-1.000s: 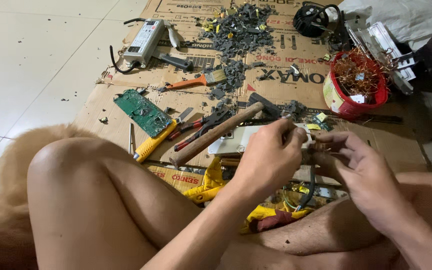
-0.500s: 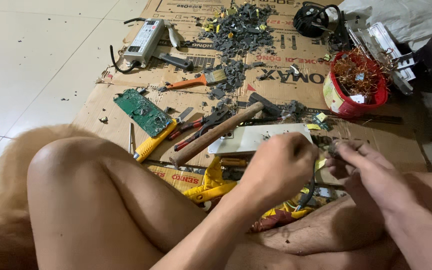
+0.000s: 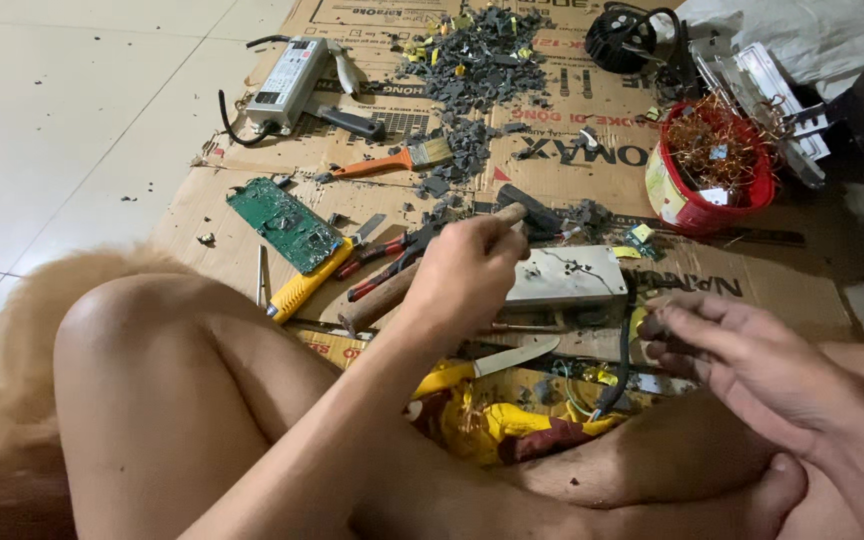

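My left hand [image 3: 467, 275] closes around the wooden hammer handle [image 3: 392, 290], which lies slanted on the cardboard [image 3: 552, 150] just beside the grey metal box [image 3: 567, 277]. My right hand [image 3: 742, 365] hovers near the box's right end, fingers loosely curled; whether they pinch anything, I cannot tell.
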